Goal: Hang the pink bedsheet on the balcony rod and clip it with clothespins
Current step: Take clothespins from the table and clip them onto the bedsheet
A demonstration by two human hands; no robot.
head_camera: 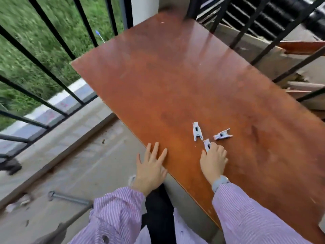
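Note:
Three white clothespins lie on a reddish-brown wooden table (175, 76). One clothespin (197, 131) lies to the left and another (222, 135) to the right. The nearest clothespin (207, 144) is under the fingertips of my right hand (213, 161), whose fingers curl onto it. My left hand (151, 166) rests flat with fingers spread on the table's near edge. No pink bedsheet or hanging rod shows in this view.
Black balcony railing bars (52, 74) run along the left, with grass beyond. A metal rod (70, 199) lies on the concrete floor at lower left. Broken boards and debris (299, 85) sit behind the railing at right.

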